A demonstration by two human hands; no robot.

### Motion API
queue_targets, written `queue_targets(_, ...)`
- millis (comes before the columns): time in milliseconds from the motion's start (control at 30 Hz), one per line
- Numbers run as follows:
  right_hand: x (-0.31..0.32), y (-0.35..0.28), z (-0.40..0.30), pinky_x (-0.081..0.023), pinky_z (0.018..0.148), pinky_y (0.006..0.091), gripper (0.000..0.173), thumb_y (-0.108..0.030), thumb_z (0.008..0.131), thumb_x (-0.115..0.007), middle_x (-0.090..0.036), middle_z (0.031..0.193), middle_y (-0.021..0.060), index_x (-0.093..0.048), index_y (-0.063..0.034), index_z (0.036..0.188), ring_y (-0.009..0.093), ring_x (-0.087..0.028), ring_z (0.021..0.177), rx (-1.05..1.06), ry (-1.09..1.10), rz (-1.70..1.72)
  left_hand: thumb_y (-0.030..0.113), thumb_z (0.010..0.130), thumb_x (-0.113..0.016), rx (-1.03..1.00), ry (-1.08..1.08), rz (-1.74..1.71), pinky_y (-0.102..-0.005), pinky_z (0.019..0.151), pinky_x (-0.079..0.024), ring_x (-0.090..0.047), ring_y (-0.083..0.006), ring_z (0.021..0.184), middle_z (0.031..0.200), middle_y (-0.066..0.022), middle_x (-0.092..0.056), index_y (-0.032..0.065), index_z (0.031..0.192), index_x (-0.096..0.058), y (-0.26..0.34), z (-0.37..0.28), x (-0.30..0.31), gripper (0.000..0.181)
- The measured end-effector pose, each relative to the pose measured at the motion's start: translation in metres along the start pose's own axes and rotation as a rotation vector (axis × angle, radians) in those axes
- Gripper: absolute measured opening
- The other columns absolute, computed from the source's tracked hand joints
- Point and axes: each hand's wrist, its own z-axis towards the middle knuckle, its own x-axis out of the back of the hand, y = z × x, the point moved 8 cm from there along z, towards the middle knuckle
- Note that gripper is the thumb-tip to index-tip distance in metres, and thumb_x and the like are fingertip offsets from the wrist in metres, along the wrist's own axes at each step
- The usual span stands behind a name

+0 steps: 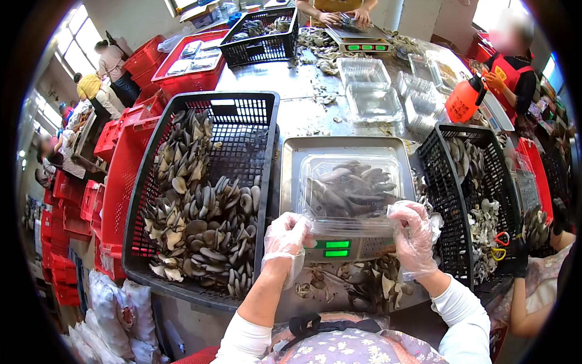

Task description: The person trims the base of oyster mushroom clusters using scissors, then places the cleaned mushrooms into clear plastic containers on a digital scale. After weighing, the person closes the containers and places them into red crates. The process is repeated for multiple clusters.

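Note:
A clear plastic clamshell box (350,186) filled with grey oyster mushrooms rests on the steel pan (291,150) of a digital scale. Its transparent lid lies over the mushrooms. In a thin plastic glove, my left hand (287,234) pinches the box's near left corner. My right hand (413,236), gloved the same way, grips the near right corner. Between my wrists the scale's green displays (337,249) are lit. Loose mushroom pieces (382,277) lie on the table in front of the scale, close to my body.
To the left stands a large black crate (132,255) of oyster mushrooms; a smaller black crate (443,204) with trimmings and scissors (499,253) is at right. Beyond are empty clear boxes (373,100), an orange spray bottle (464,98) and another scale (363,43) with a co-worker's hands (345,18).

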Motion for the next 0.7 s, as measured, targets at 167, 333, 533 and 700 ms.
queue_targets(167,-0.001,0.008,0.004,-0.045,0.075,0.0261,0.032,0.015,0.08,-0.057,-0.058,0.108,0.0081,-0.062,-0.0073,0.103,0.016,-0.054,0.084,-0.1,0.087,0.047,0.013,0.087,-0.069,-0.049,0.024,-0.101,-0.0305,0.059,-0.053,-0.061,-0.0176,0.057,0.07,-0.0074,-0.061,0.0014,0.092,-0.056,-0.001,0.005,0.0,0.018)
queue_targets(333,-0.001,0.063,-0.017,-0.041,0.069,0.0224,0.04,0.006,0.081,-0.065,-0.053,0.112,0.0015,-0.053,-0.0061,0.117,0.007,-0.041,0.077,-0.428,0.257,0.181,0.008,0.085,-0.068,-0.012,-0.064,-0.191,-0.0293,0.057,-0.053,-0.058,-0.0155,0.057,0.071,-0.0072,-0.06,0.0026,0.089,-0.055,0.008,0.005,0.0,0.014)
queue_targets(533,-0.002,0.1,-0.028,-0.041,0.064,0.0248,0.023,-0.024,0.095,-0.065,-0.054,0.075,-0.0029,-0.062,-0.0017,0.089,0.006,-0.044,0.069,-0.754,-0.057,0.289,0.004,0.083,-0.064,-0.014,-0.063,-0.189,-0.0306,0.06,-0.055,-0.062,-0.0173,0.062,0.075,-0.0092,-0.063,0.0031,0.084,-0.056,0.009,-0.001,-0.004,0.008)
queue_targets(700,0.003,0.087,-0.026,-0.042,0.071,0.0274,0.02,-0.02,0.094,-0.065,-0.052,0.082,0.0014,-0.058,-0.002,0.089,0.011,-0.046,0.076,-0.622,-0.194,0.089,0.003,0.083,-0.062,0.083,-0.077,-0.213,-0.0322,0.063,-0.056,-0.063,-0.0182,0.063,0.076,-0.0096,-0.064,0.0033,0.081,-0.057,-0.001,0.002,0.0,0.006)
